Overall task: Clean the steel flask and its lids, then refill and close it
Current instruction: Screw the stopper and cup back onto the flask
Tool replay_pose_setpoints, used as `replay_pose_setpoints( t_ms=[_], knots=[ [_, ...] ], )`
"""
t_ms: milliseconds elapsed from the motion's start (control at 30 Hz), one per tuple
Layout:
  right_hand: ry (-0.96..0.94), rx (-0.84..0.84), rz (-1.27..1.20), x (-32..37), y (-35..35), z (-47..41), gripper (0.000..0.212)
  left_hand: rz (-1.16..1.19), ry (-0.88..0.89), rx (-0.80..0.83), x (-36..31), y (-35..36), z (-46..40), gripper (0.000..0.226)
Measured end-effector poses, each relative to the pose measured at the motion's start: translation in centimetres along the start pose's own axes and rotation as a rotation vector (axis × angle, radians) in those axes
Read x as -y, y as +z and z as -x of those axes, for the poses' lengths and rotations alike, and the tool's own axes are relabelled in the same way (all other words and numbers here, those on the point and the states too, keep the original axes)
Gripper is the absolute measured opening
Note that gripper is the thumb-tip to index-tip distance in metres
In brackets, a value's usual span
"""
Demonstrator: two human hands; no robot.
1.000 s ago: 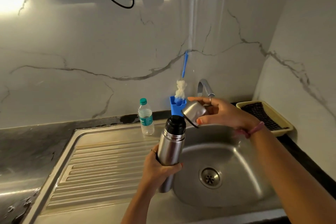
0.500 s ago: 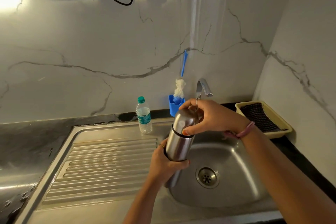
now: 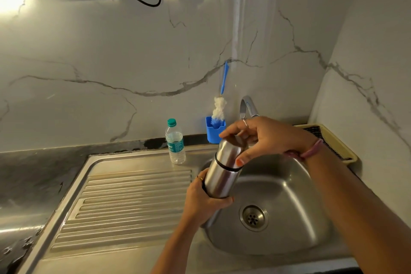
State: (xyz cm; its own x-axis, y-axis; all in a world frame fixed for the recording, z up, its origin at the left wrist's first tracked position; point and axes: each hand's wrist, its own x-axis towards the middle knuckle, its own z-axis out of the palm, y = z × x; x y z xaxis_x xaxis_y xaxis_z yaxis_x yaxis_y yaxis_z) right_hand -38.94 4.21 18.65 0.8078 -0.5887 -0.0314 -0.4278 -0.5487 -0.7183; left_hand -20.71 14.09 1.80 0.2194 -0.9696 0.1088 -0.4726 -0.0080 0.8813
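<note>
The steel flask was held tilted above the near left edge of the sink, its top leaning up and to the right towards the tap. The outer cap sat on its upper end, a dark seam marking the join with the body.

Handling, as judged: the flask is rigid polished metal, not fragile, but smooth and likely slippery, more so if wet. If refilled it would be noticeably heavy, with the weight low in the body. The sound place to hold it is round the lower or middle body with a full wrap; the cap should be taken at its side wall, where fingers can turn it.

The left hand gripped the lower body of the flask, fingers and thumb curled round it, forearm rising from the lower frame edge. The right hand came in from the right, wrist bent, and held the cap from above, thumb low on its near side by the seam, fingers arched over the crown. Both hands were therefore clamped on the one object, close together but not touching. Whether the cap was fully screwed home could not be told.

A plastic water bottle stood on the sink's rear ledge, and a bottle brush stood in a blue holder beside it.
</note>
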Motion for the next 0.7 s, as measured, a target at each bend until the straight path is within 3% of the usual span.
replay_pose_setpoints(
  t_ms=[67,167,300,367,433,533,633,700],
  knots=[
    [0.049,-0.091,0.175,0.6,0.3,-0.2,0.054,-0.008,0.008,0.008,0.2,0.1,0.0,0.076],
    [0.096,-0.161,0.347,0.9,0.9,-0.6,0.065,-0.017,0.008,0.013,0.6,0.2,0.0,0.075],
    [0.126,0.126,0.250,0.8,-0.5,0.0,0.090,-0.028,0.020,0.029,0.4,0.1,-0.1,0.076],
    [0.053,0.125,0.219,0.3,-0.6,0.0,0.079,-0.026,0.023,0.024,0.3,0.0,-0.1,0.076],
    [0.071,-0.002,0.281,0.3,0.0,-0.3,0.057,-0.031,0.031,0.028,0.3,0.0,-0.1,0.077],
    [0.144,-0.028,0.490,0.5,0.3,-0.7,0.090,-0.048,0.039,0.040,0.4,-0.1,0.0,0.077],
    [0.176,0.164,0.201,0.2,-0.6,0.2,0.092,-0.048,0.039,0.043,0.6,-0.3,0.1,0.076],
    [0.100,0.181,0.182,-0.1,-1.1,0.6,0.086,-0.043,0.036,0.036,0.7,-0.4,0.0,0.076]
  ],
)
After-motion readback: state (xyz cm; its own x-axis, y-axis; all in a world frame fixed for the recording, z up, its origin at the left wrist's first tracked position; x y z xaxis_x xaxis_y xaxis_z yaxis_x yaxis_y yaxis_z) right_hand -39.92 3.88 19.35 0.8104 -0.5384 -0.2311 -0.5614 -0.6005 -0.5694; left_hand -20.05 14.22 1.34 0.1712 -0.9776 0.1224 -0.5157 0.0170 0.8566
